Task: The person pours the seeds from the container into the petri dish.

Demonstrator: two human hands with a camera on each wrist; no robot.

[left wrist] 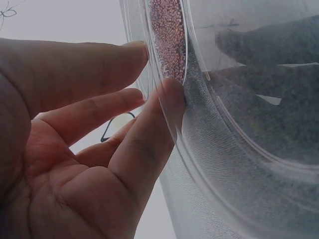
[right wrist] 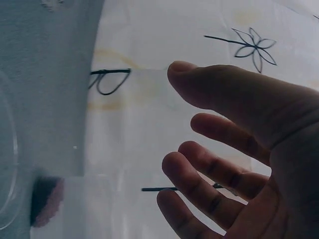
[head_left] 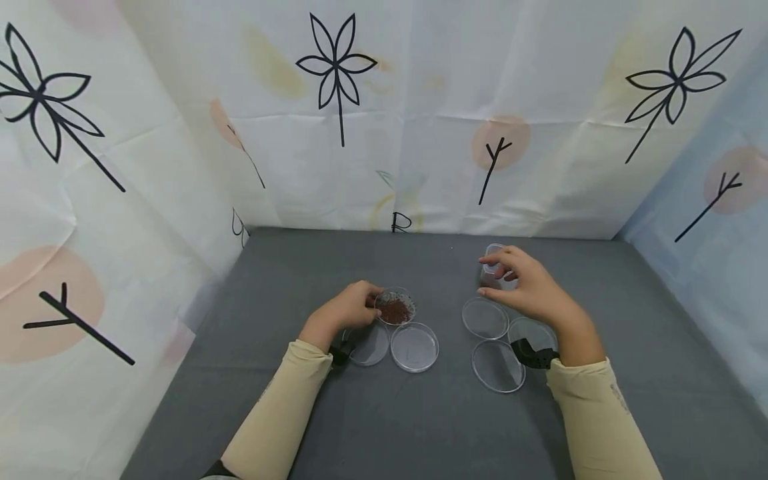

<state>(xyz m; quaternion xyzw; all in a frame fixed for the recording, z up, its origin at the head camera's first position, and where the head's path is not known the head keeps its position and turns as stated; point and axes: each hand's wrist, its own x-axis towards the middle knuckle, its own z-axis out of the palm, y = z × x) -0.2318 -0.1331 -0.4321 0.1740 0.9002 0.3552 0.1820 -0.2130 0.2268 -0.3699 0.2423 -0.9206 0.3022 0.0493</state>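
Observation:
My left hand [head_left: 345, 308] grips the left rim of a clear petri dish [head_left: 396, 310] that has reddish-brown granules spread in it. In the left wrist view the thumb and fingers lie at the edge of this dish [left wrist: 168, 40]. My right hand [head_left: 531, 283] is spread with its fingers loosely bent and nothing between them. It overlaps a clear plastic container [head_left: 489, 277] at the back right, which has reddish granules low inside. The right wrist view shows part of that container [right wrist: 48, 206] to the lower left of the fingers, apart from them.
Two petri dishes, a left one [head_left: 371, 347] and a right one [head_left: 415, 347], lie in front of the granule dish. Three clear round pieces [head_left: 485, 318] sit together under and beside my right wrist. A patterned cloth [head_left: 420, 167] hangs behind the grey table [head_left: 384, 427].

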